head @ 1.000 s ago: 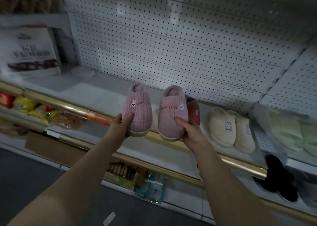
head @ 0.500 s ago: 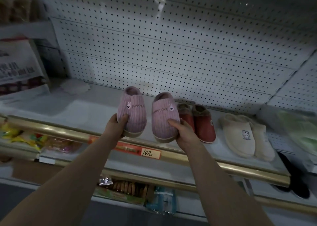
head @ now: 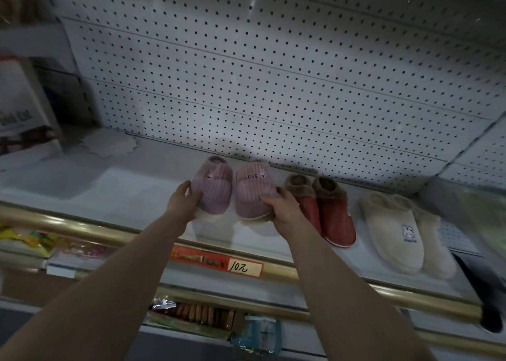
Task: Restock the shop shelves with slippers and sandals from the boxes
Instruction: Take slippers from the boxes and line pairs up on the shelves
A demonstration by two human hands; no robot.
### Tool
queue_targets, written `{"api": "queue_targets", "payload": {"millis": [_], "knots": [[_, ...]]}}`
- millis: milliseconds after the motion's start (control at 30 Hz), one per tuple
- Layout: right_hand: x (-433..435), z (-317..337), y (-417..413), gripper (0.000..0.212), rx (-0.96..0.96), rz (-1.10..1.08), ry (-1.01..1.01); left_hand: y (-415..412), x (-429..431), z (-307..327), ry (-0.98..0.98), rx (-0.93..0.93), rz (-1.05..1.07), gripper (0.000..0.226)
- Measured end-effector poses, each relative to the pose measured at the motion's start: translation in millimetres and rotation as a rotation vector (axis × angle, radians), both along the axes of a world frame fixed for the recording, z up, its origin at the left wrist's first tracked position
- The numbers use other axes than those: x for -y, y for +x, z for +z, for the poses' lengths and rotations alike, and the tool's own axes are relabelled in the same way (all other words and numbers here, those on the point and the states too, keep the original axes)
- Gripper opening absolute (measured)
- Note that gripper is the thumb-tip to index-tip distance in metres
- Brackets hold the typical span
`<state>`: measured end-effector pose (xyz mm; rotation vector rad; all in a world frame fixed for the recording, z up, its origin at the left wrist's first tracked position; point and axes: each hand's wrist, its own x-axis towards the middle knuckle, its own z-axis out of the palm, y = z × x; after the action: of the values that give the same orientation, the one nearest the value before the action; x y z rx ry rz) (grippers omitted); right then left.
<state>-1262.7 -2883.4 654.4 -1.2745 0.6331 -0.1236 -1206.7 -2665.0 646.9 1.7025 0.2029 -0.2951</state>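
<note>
Two pink ribbed slippers with small embroidered lettering sit side by side over the white shelf (head: 115, 185). My left hand (head: 183, 204) grips the toe of the left pink slipper (head: 215, 186). My right hand (head: 284, 210) grips the toe of the right pink slipper (head: 253, 189). Both slippers point heel-first toward the pegboard back wall, low over the shelf; whether their soles touch it I cannot tell.
A red fur-lined pair (head: 328, 212) stands just right of my right hand, then a cream pair with a rabbit motif (head: 397, 234). A gold rail (head: 68, 227) with a price tag (head: 238, 266) edges the shelf. Snack packets lie on lower shelves; the shelf's left stretch is bare.
Both hands have carried the pink slippers forward and down, from above the gold rail to deep over the shelf beside the red pair. The camera has tilted up toward the pegboard.
</note>
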Motion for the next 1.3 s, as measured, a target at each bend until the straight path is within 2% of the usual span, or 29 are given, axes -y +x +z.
{"api": "queue_targets", "payload": {"millis": [100,200,300,333,367,467,567,733,867,1067,1167,1300], "knots": [[2.6,-8.6,7.7,0.067,-0.046,0.022,-0.043,5.3,4.3,-2.1,0.166,0.039,-0.039,0.026],[3.3,-14.2,9.3,0.066,-0.076,0.051,-0.139,7.9,6.6,1.8,0.270,0.069,-0.090,0.032],[2.8,-11.6,8.8,0.041,-0.116,0.058,-0.338,8.3,8.3,2.3,0.335,0.135,-0.158,0.024],[3.1,-10.0,7.7,0.032,-0.130,0.051,-0.424,6.9,9.7,3.5,0.335,0.153,-0.163,0.030],[3.6,-8.7,6.1,0.033,-0.141,0.043,-0.485,6.2,10.6,3.0,0.333,0.171,-0.160,0.038],[3.2,-5.3,-1.8,0.049,-0.114,0.007,-0.405,-2.9,15.1,9.6,0.325,0.231,-0.144,0.045],[3.1,-2.1,-12.0,0.047,-0.059,-0.039,-0.385,-12.8,19.2,17.9,0.343,0.332,-0.176,0.035],[2.1,12.6,-42.8,0.046,0.016,-0.074,-0.338,-29.9,26.5,31.2,0.331,0.404,-0.254,0.035],[3.2,27.7,-76.8,0.043,0.047,-0.114,-0.264,-52.2,38.8,40.1,0.234,0.444,-0.370,0.034],[18.3,39.3,-133.5,0.040,0.039,-0.181,-0.299,-86.8,65.2,47.2,0.039,0.398,-0.453,0.029],[28.6,48.1,-165.2,0.035,0.055,-0.241,-0.293,-104.5,87.3,53.9,0.023,0.445,-0.520,0.014],[52.5,50.9,-209.4,0.038,0.057,-0.291,-0.277,-134.1,122.1,59.4,0.024,0.438,-0.597,0.027]]}}
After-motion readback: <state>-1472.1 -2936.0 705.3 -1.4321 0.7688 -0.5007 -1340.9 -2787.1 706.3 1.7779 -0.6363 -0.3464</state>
